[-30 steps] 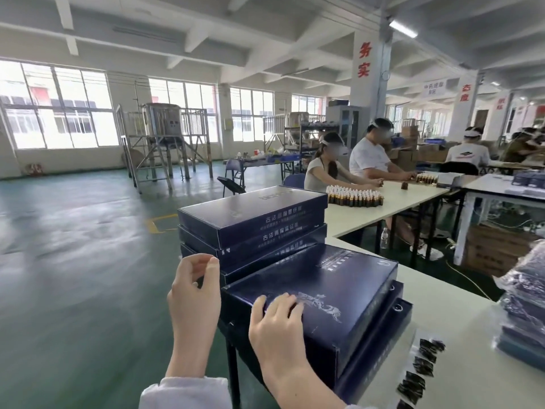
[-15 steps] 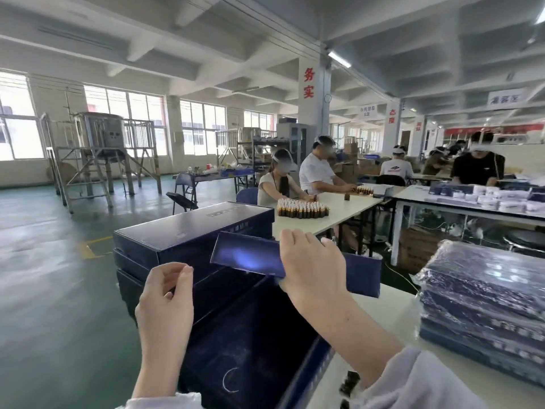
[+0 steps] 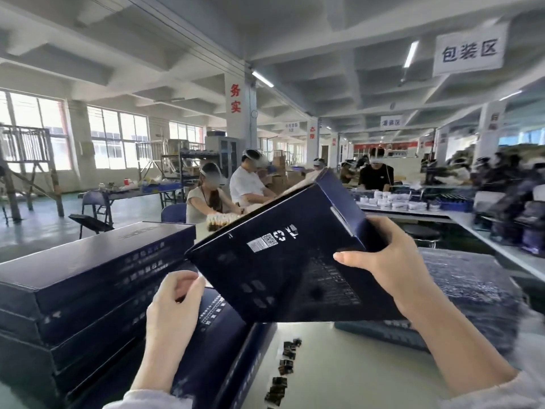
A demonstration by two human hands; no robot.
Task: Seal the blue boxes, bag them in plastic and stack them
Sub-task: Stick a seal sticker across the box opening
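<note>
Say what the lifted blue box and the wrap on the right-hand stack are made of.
The lifted blue box: likely printed cardboard, satin sheen; crisp folded edges, thin flap; wrap on the right-hand stack: probably clear plastic film; crinkled glints, though blurred.

One dark blue box [image 3: 283,261] is held up off the surface [image 3: 339,373], tilted, with the underside shown: white print, a barcode label and a recycling mark. Its right end is clasped by the right grip [image 3: 392,261]. On the left, a stack of closed blue boxes [image 3: 88,290] is piled several high. Another blue box [image 3: 224,343] is laid flat just below the raised one. Off to the right, bagged boxes [image 3: 472,290] are stacked in shiny plastic, kinda blurry.
</note>
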